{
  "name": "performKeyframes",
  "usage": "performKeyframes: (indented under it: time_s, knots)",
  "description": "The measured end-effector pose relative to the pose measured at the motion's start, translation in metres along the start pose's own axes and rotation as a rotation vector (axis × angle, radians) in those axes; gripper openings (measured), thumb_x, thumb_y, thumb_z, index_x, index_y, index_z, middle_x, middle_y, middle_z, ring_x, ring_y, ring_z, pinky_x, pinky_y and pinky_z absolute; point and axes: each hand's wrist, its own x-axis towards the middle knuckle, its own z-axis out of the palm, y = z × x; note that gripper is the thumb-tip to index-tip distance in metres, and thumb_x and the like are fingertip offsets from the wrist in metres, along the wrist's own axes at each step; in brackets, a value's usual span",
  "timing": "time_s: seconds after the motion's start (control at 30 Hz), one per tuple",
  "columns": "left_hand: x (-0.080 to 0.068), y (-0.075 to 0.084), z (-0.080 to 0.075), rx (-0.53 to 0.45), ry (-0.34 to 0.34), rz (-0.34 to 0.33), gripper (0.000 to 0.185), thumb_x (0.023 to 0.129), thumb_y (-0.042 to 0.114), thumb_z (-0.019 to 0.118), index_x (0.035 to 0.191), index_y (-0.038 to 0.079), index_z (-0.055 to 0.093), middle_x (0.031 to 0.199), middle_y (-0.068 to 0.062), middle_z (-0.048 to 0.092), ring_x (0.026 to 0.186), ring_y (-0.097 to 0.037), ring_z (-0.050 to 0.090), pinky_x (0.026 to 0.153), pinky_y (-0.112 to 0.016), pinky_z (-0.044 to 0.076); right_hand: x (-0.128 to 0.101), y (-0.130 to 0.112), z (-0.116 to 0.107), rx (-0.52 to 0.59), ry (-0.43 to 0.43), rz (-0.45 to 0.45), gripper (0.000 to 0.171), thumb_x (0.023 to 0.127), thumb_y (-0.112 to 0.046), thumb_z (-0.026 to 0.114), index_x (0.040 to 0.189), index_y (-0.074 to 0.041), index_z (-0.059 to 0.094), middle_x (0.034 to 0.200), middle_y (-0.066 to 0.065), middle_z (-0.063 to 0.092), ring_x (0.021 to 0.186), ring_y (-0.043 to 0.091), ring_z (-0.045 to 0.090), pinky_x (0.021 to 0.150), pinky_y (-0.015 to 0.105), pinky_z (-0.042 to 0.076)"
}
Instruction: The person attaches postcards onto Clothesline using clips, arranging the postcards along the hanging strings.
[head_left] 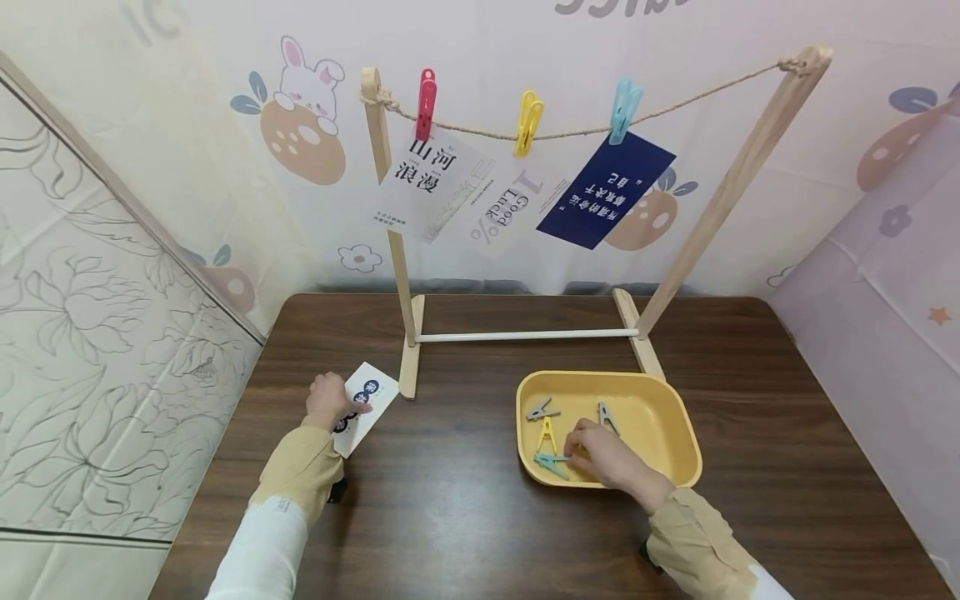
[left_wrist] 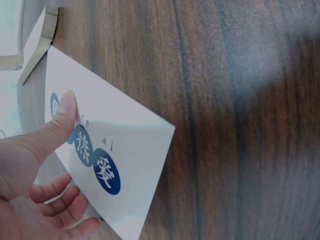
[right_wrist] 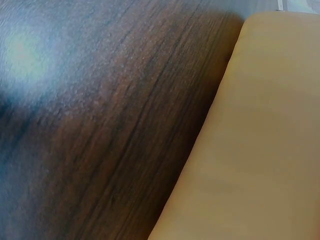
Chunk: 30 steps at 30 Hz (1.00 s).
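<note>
My left hand (head_left: 330,402) pinches a white card (left_wrist: 135,140) printed with dark blue circles and characters, the thumb on its face and the fingers behind. Both are low over the table's left side. My right hand (head_left: 603,454) reaches into a yellow tray (head_left: 678,425), its fingers bent beside a teal clothespin (head_left: 552,463). Whether they pinch it is hard to see. Near that hand lie a yellow clothespin (head_left: 547,434) and two grey clothespins, one at the left (head_left: 542,410) and another behind the hand (head_left: 606,417). The right wrist view shows only the tray's outer wall (right_wrist: 260,130) and the table.
Behind stands a wooden frame (head_left: 720,200) with a twine line (head_left: 480,132). Red (head_left: 426,104), yellow (head_left: 528,123) and light blue (head_left: 624,110) clothespins hold two pale cards and a navy card (head_left: 606,192) on it. A white rod (head_left: 525,336) joins the frame's feet.
</note>
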Motion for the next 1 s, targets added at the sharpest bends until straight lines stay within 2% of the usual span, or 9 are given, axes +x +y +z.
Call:
performKeyframes:
  time_s: [0.2, 0.47, 0.73, 0.9, 1.0]
  knots:
    - [-0.003, -0.003, 0.000, -0.005, -0.021, -0.026, 0.084, 0.056, 0.037, 0.082, 0.104, -0.021, 0.044, 0.099, -0.034, 0.045, 0.094, -0.045, 0.045, 0.079, -0.051, 0.040, 0.000, 0.003, -0.001, 0.002, -0.013, 0.005, 0.006, 0.078, -0.005, 0.065, 0.077, -0.011, 0.064, 0.076, -0.003, 0.049, 0.066, 0.009, 0.045, 0.059, 0.024, 0.041]
    - [-0.009, -0.007, -0.001, -0.029, -0.012, -0.051, 0.084, 0.060, 0.033, 0.081, 0.105, -0.024, 0.038, 0.097, -0.035, 0.043, 0.091, -0.044, 0.046, 0.078, -0.050, 0.040, -0.002, 0.009, -0.004, 0.014, -0.017, 0.043, 0.004, 0.080, -0.010, 0.065, 0.076, -0.011, 0.064, 0.077, -0.005, 0.049, 0.068, 0.007, 0.046, 0.061, 0.025, 0.042]
    - [-0.016, -0.012, -0.010, -0.123, -0.002, -0.062, 0.055, 0.065, 0.018, 0.079, 0.093, -0.016, 0.046, 0.084, -0.029, 0.055, 0.074, -0.034, 0.053, 0.066, -0.045, 0.044, -0.004, 0.017, -0.005, 0.023, 0.007, 0.052, 0.008, 0.077, -0.007, 0.067, 0.075, -0.014, 0.063, 0.076, -0.006, 0.049, 0.068, 0.007, 0.046, 0.061, 0.025, 0.041]
    - [-0.020, -0.015, -0.014, -0.164, 0.016, -0.053, 0.038, 0.068, 0.011, 0.075, 0.093, -0.012, 0.056, 0.084, -0.024, 0.058, 0.073, -0.032, 0.055, 0.064, -0.044, 0.044, -0.005, 0.019, -0.006, 0.024, 0.022, 0.053, 0.007, 0.076, -0.007, 0.067, 0.075, -0.013, 0.063, 0.075, -0.005, 0.049, 0.070, 0.009, 0.047, 0.063, 0.026, 0.042]
    - [-0.024, -0.014, -0.018, -0.180, 0.026, -0.053, 0.035, 0.069, 0.011, 0.074, 0.093, -0.010, 0.059, 0.086, -0.024, 0.059, 0.074, -0.032, 0.056, 0.065, -0.043, 0.044, -0.006, 0.019, -0.007, 0.026, 0.033, 0.059, 0.005, 0.077, -0.008, 0.067, 0.077, -0.011, 0.063, 0.077, -0.004, 0.051, 0.073, 0.011, 0.049, 0.067, 0.029, 0.043]
